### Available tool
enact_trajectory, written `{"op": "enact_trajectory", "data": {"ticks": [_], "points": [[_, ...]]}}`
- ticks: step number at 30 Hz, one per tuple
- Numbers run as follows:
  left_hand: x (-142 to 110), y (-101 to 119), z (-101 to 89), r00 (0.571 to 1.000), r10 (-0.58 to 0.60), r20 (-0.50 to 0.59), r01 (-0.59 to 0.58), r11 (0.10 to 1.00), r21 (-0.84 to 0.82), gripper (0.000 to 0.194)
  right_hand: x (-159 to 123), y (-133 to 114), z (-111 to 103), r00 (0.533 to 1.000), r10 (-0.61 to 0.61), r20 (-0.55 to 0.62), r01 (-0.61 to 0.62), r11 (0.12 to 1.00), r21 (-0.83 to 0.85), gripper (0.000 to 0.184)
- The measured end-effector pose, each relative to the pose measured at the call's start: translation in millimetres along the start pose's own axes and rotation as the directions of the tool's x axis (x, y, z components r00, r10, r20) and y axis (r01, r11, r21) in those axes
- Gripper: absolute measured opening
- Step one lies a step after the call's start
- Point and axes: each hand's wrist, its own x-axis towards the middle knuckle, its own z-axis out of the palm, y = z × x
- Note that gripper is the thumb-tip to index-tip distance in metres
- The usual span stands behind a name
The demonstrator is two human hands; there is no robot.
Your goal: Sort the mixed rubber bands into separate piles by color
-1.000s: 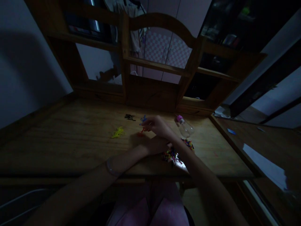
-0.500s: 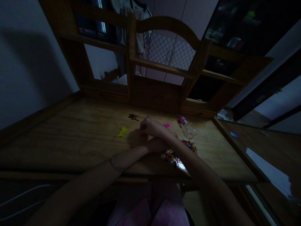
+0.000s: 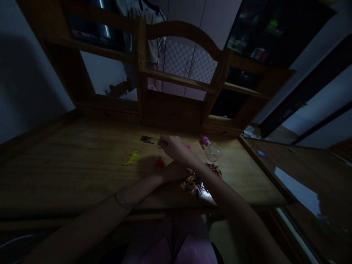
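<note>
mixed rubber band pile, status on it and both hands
Right hand beyond left hand, arms crossed, grips unclear. Mixed rubber band pile beside left hand. Right forearm hides part of it. Yellow bands lie apart.

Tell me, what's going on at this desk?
At a light-brown wooden desk, a person's right hand crosses over the left, with a small blue bit showing beside it; it is too dim to tell whether that is gripped. The left hand is next to a heap of thin multicoloured strands. Small yellow, black, red and pink piles lie apart. A clear bottle with a pink cap is beyond the heap.
</note>
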Motion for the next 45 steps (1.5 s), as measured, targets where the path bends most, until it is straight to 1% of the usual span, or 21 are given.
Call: {"op": "enact_trajectory", "data": {"ticks": [1,2,4,6,7,9,10,12,14,17,21,23,25,27,29,33,38,45], "points": [[1.7,0.2,-0.4,1.000,0.002,0.014,-0.002,1.000,-0.004,0.016,-4.0,3.2,-13.1,0.993,0.011,-0.119,-0.007,0.999,0.037,0.023],[3.7,0.7,-1.4,1.000,-0.002,0.025,0.002,1.000,-0.004,0.020,-8.8,8.0,-28.0,0.980,0.021,-0.200,-0.009,0.998,0.062,0.022],[8.0,1.8,-4.1,0.999,-0.030,0.035,0.030,1.000,-0.007,0.025,-22.3,21.9,-59.7,0.954,0.043,-0.298,-0.021,0.997,0.075,0.022],[11.7,2.1,-7.0,0.997,-0.067,0.039,0.068,0.998,-0.017,0.025,-40.8,39.3,-86.3,0.941,0.090,-0.325,-0.074,0.995,0.061,0.021],[13.0,1.9,-8.0,0.996,-0.083,0.034,0.084,0.996,-0.021,0.025,-51.6,48.5,-95.2,0.940,0.114,-0.320,-0.105,0.993,0.044,0.020],[14.5,0.8,-9.1,0.995,-0.102,0.014,0.103,0.994,-0.025,0.025,-74.6,66.0,-101.6,0.941,0.159,-0.299,-0.165,0.986,0.006,0.017],[14.8,0.1,-9.1,0.995,-0.104,-0.001,0.104,0.994,-0.025,0.025,-86.2,73.7,-99.4,0.938,0.184,-0.293,-0.193,0.981,-0.003,0.016],[15.0,-1.3,-8.5,0.994,-0.105,-0.014,0.104,0.994,-0.023,0.026,-108.3,86.2,-87.0,0.934,0.224,-0.280,-0.231,0.973,0.005,0.015],[15.1,-2.7,-7.2,0.994,-0.109,0.014,0.109,0.994,-0.015,0.025,-127.8,94.0,-70.1,0.932,0.252,-0.259,-0.254,0.967,0.029,0.016],[15.5,-5.0,-5.0,0.992,-0.097,0.078,0.097,0.995,0.007,0.024,-150.8,97.3,-50.0,0.929,0.246,-0.275,-0.249,0.968,0.025,0.016],[15.6,-8.0,-2.4,0.994,-0.002,0.112,-0.003,0.999,0.046,0.030,-170.4,93.3,-39.3,0.937,0.212,-0.279,-0.215,0.976,0.018,0.030],[15.1,-8.5,-1.6,0.992,0.030,0.126,-0.043,0.993,0.105,0.032,-175.8,90.9,-35.8,0.948,0.183,-0.261,-0.181,0.983,0.033,0.034],[14.4,-8.5,-1.0,0.989,0.038,0.145,-0.061,0.985,0.159,0.032,-178.8,88.6,-31.2,0.960,0.161,-0.229,-0.152,0.987,0.058,0.033],[13.9,-8.4,-0.9,0.987,0.049,0.153,-0.076,0.981,0.178,0.029,-180.3,86.3,-25.8,0.968,0.148,-0.204,-0.134,0.988,0.080,0.030],[13.6,-9.0,-1.1,0.986,0.071,0.148,-0.096,0.980,0.171,0.024,-181.2,84.2,-20.9,0.969,0.143,-0.203,-0.127,0.988,0.087,0.027],[14.0,-11.7,-1.9,0.989,0.085,0.121,-0.103,0.982,0.157,0.018,-183.2,81.3,-16.2,0.956,0.166,-0.240,-0.151,0.985,0.078,0.023],[14.4,-10.5,-4.0,0.991,0.073,0.113,-0.088,0.987,0.137,0.012,-185.5,77.5,-18.7,0.941,0.202,-0.272,-0.188,0.979,0.074,0.019],[14.9,-7.6,-6.8,0.991,0.060,0.118,-0.073,0.992,0.107,0.011,-184.2,73.9,-22.6,0.919,0.224,-0.323,-0.210,0.975,0.079,0.018]]}}
